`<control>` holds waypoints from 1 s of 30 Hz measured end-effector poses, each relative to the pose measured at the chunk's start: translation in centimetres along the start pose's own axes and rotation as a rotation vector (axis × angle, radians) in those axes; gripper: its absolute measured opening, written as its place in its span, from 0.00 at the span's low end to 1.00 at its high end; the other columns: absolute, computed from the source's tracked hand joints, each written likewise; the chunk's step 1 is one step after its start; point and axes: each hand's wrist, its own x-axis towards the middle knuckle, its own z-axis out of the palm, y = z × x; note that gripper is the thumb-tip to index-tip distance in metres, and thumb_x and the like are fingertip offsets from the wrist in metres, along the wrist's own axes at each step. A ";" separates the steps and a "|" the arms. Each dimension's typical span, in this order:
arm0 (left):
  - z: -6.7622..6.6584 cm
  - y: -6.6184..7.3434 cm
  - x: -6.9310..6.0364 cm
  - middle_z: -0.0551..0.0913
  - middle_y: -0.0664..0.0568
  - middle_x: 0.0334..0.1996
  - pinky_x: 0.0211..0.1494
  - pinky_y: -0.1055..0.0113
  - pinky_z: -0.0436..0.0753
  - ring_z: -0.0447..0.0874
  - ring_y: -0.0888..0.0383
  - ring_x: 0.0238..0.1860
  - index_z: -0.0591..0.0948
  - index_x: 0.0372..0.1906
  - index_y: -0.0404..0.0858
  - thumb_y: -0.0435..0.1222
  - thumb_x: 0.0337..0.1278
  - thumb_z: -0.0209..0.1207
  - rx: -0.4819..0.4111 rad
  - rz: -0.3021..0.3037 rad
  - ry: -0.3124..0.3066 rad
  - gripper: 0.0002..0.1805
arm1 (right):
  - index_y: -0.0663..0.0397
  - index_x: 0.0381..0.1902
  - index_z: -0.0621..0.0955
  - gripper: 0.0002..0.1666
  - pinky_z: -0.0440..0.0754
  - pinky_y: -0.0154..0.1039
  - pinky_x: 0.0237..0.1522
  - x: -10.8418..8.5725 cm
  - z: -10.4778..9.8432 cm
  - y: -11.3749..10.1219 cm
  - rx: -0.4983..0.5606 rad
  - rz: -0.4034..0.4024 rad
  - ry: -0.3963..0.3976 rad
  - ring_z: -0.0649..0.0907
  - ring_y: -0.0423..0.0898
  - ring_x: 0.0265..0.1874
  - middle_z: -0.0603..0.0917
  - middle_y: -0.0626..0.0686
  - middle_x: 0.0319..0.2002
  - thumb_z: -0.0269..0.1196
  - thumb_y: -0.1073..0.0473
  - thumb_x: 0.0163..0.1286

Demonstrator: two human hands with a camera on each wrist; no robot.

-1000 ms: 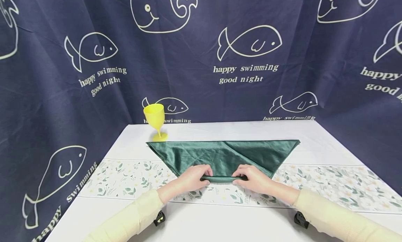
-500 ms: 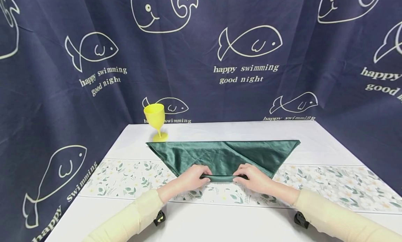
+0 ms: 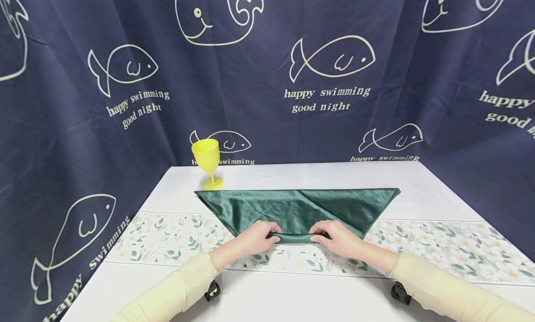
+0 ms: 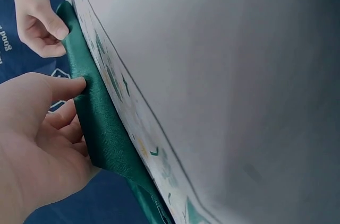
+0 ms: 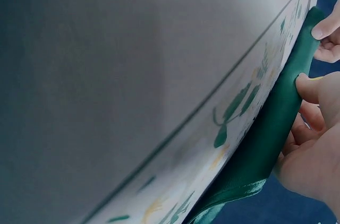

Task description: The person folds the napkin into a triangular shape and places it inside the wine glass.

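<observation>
A dark green satin cloth (image 3: 288, 206) lies on the table, wide along its far edge and narrowing toward the near side, where its edge is rolled or folded over. My left hand (image 3: 256, 237) pinches the left part of that near fold, thumb in front and fingers behind. The right part is pinched the same way by my right hand (image 3: 337, 237). In the left wrist view the thumb of my left hand (image 4: 42, 139) presses on the green fold (image 4: 101, 123). The right wrist view has my right hand (image 5: 319, 139) on the fold (image 5: 271, 123), its fingertips partly hidden behind.
A yellow goblet (image 3: 206, 155) stands upright at the back left, close to the cloth's far left corner. The white table (image 3: 301, 294) carries a printed floral band (image 3: 451, 247) across its middle. Behind it hangs a navy curtain (image 3: 267, 108) with fish drawings.
Both hands have stayed nearly in place on the near fold, with only slight shifts of the fingers. The head view has tilted very slightly.
</observation>
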 end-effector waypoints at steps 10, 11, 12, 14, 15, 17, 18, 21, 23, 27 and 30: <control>0.2 -0.3 0.1 0.83 0.50 0.45 0.52 0.64 0.79 0.79 0.55 0.50 0.80 0.49 0.39 0.36 0.65 0.54 -0.046 0.011 -0.002 0.11 | 0.54 0.40 0.81 0.07 0.77 0.29 0.28 0.0 0.0 -0.1 0.021 0.013 -0.005 0.75 0.30 0.26 0.82 0.43 0.30 0.58 0.59 0.68; 0.2 -0.3 0.1 0.83 0.50 0.45 0.52 0.64 0.79 0.79 0.54 0.50 0.80 0.49 0.39 0.36 0.65 0.54 -0.050 0.009 -0.006 0.11 | 0.54 0.40 0.81 0.07 0.77 0.29 0.28 0.0 0.0 -0.2 0.023 0.010 -0.005 0.75 0.30 0.26 0.82 0.43 0.30 0.58 0.59 0.68; 0.2 -0.4 0.1 0.83 0.50 0.45 0.52 0.64 0.79 0.79 0.55 0.50 0.80 0.49 0.39 0.36 0.65 0.53 -0.055 0.009 -0.009 0.12 | 0.55 0.40 0.81 0.07 0.77 0.29 0.28 0.0 0.0 -0.2 0.023 0.006 -0.003 0.75 0.30 0.26 0.82 0.43 0.30 0.58 0.60 0.68; 0.1 -0.4 0.1 0.83 0.49 0.46 0.52 0.64 0.79 0.80 0.54 0.49 0.79 0.50 0.39 0.37 0.66 0.53 -0.064 0.007 -0.013 0.12 | 0.55 0.40 0.81 0.07 0.77 0.29 0.28 0.0 0.0 -0.2 0.018 -0.006 0.003 0.75 0.30 0.26 0.81 0.43 0.31 0.58 0.60 0.68; 0.1 -0.3 0.1 0.83 0.49 0.46 0.52 0.64 0.79 0.80 0.54 0.49 0.79 0.50 0.39 0.37 0.66 0.53 -0.068 0.007 -0.016 0.12 | 0.55 0.39 0.81 0.06 0.77 0.29 0.28 0.0 0.0 -0.1 0.013 -0.013 0.007 0.74 0.30 0.26 0.81 0.43 0.31 0.58 0.61 0.68; 0.1 -0.4 0.1 0.83 0.48 0.46 0.51 0.64 0.79 0.81 0.55 0.49 0.79 0.50 0.39 0.37 0.66 0.53 -0.079 0.005 -0.018 0.12 | 0.55 0.39 0.81 0.06 0.76 0.29 0.28 0.0 0.0 -0.1 0.002 -0.029 0.017 0.74 0.30 0.26 0.80 0.44 0.32 0.58 0.62 0.68; 0.1 -0.4 0.1 0.82 0.48 0.45 0.51 0.65 0.80 0.81 0.55 0.48 0.79 0.50 0.39 0.37 0.66 0.53 -0.083 0.005 -0.019 0.12 | 0.55 0.39 0.81 0.06 0.76 0.29 0.28 0.0 0.1 -0.1 -0.004 -0.036 0.022 0.73 0.30 0.26 0.79 0.44 0.32 0.58 0.62 0.68; 0.1 -0.4 0.1 0.82 0.49 0.44 0.49 0.66 0.80 0.81 0.55 0.46 0.78 0.49 0.40 0.37 0.65 0.54 -0.086 0.005 -0.018 0.11 | 0.55 0.39 0.81 0.06 0.75 0.28 0.27 0.0 0.1 0.0 -0.012 -0.045 0.028 0.72 0.30 0.26 0.79 0.44 0.32 0.58 0.63 0.68; 0.1 -0.4 0.1 0.82 0.49 0.43 0.48 0.66 0.80 0.81 0.56 0.45 0.78 0.48 0.41 0.37 0.65 0.54 -0.084 0.005 -0.017 0.10 | 0.55 0.39 0.81 0.06 0.75 0.29 0.28 0.0 0.1 0.0 -0.003 -0.038 0.023 0.73 0.30 0.26 0.79 0.45 0.32 0.58 0.63 0.68; 0.1 -0.3 0.1 0.83 0.49 0.43 0.49 0.65 0.80 0.81 0.56 0.46 0.79 0.47 0.40 0.36 0.65 0.54 -0.081 0.000 -0.019 0.09 | 0.55 0.40 0.81 0.06 0.77 0.29 0.29 0.0 0.0 0.0 0.027 -0.006 0.007 0.75 0.30 0.27 0.81 0.45 0.32 0.58 0.63 0.68; 0.1 -0.2 0.1 0.83 0.49 0.43 0.50 0.65 0.80 0.81 0.55 0.47 0.79 0.47 0.40 0.37 0.66 0.53 -0.085 -0.009 -0.023 0.10 | 0.56 0.41 0.81 0.07 0.77 0.30 0.29 0.0 0.0 0.0 0.045 0.019 -0.003 0.76 0.31 0.27 0.82 0.45 0.32 0.57 0.63 0.68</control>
